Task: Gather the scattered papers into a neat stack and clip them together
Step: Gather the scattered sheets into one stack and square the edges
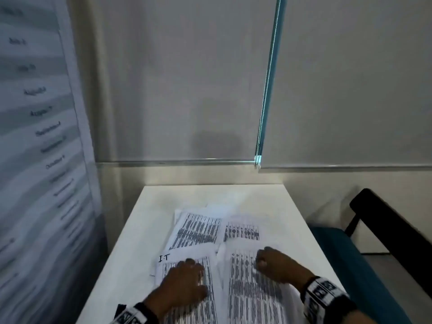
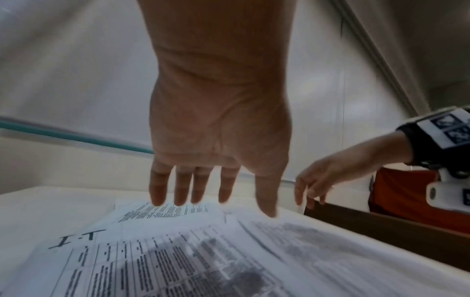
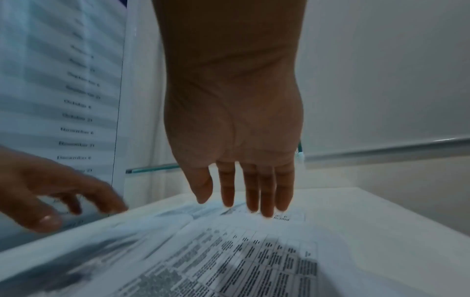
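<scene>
Several printed sheets lie scattered and overlapping on the white table (image 1: 131, 253). The sheet marked "I.T" (image 1: 184, 259) lies near left, another sheet (image 1: 252, 298) near right, and two more sheets (image 1: 198, 230) (image 1: 242, 231) lie farther back. My left hand (image 1: 187, 274) is spread palm down over the "I.T" sheet (image 2: 106, 251), fingers (image 2: 203, 193) straight. My right hand (image 1: 268, 260) reaches palm down over the near right sheet (image 3: 254, 261), its fingers (image 3: 264, 199) straight and close together. Whether either hand touches paper is unclear. Neither hand holds anything. No clip is in view.
A wall poster (image 1: 35, 136) with a list of dates stands close on the left. A frosted glass partition (image 1: 187, 90) closes the back of the table. A teal-seated chair (image 1: 346, 265) with a black backrest stands to the right. Bare tabletop shows left of the papers.
</scene>
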